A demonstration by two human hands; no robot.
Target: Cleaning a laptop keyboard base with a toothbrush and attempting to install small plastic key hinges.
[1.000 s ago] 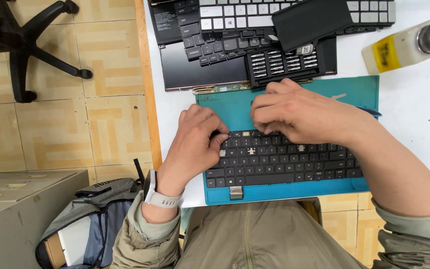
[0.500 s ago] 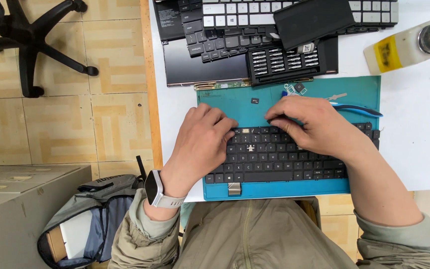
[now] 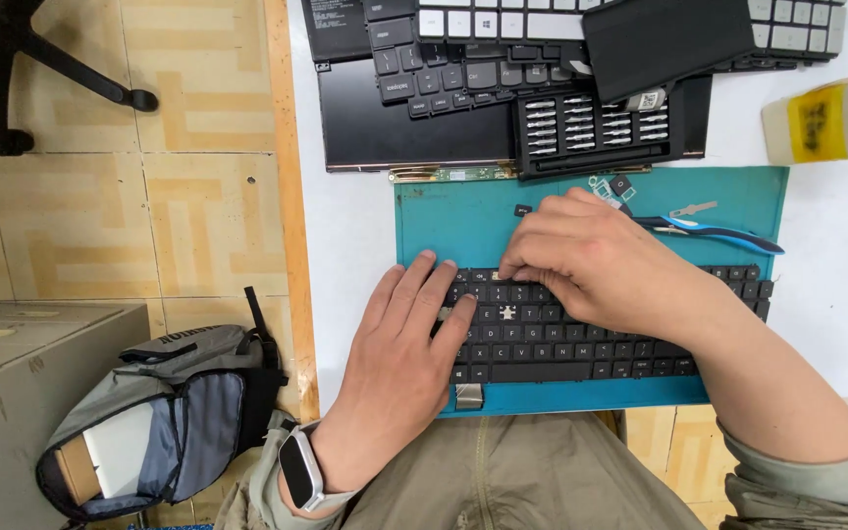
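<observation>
A black laptop keyboard (image 3: 581, 339) lies on a teal work mat (image 3: 463, 221) at the table's near edge. One key cap is gone near its upper left, showing a pale mechanism. My left hand (image 3: 404, 344) lies flat on the keyboard's left end, fingers spread. My right hand (image 3: 591, 260) bends over the top row, fingertips pressed on the keys; whether it pinches anything small is hidden. A smartwatch (image 3: 301, 471) is on my left wrist.
Blue-handled tweezers (image 3: 714, 234) and small loose parts lie on the mat's far right. Behind it sit a screwdriver bit case (image 3: 596, 132), stacked keyboards (image 3: 444, 59) and a pale bottle (image 3: 826, 118). A grey backpack (image 3: 164, 422) and a box (image 3: 12, 393) stand on the floor at left.
My right hand has slid left along the keyboard's top row. My left hand has flattened and moved slightly down on the left end.
</observation>
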